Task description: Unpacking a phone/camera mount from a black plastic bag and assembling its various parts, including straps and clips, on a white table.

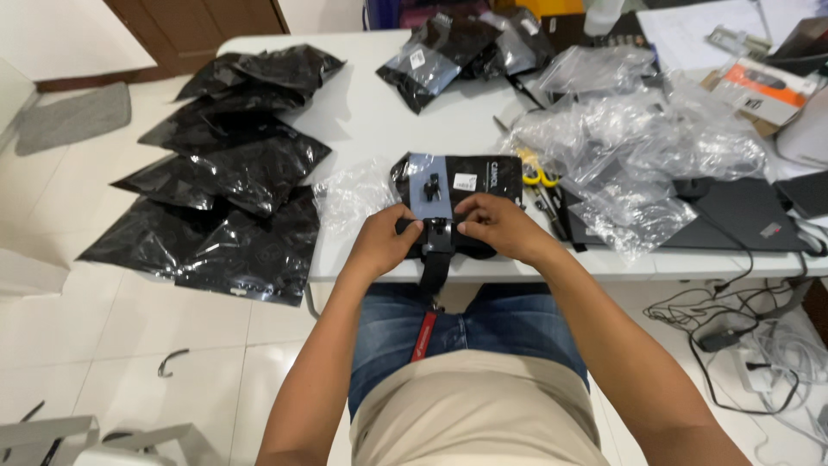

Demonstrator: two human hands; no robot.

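Between the left hand (385,242) and right hand (493,226), both pinched narrow on it, a black strap mount (437,237) lies half on its black pouch (461,183) at the table (371,121) edge. Left of the hands sit many sealed black pouches (233,173); right, emptied clear bags (630,138). Judging by these, packing seems well underway.

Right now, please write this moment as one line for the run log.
left hand: grips black strap | right hand: fingers on black pouch | place: white table edge | left: black bags
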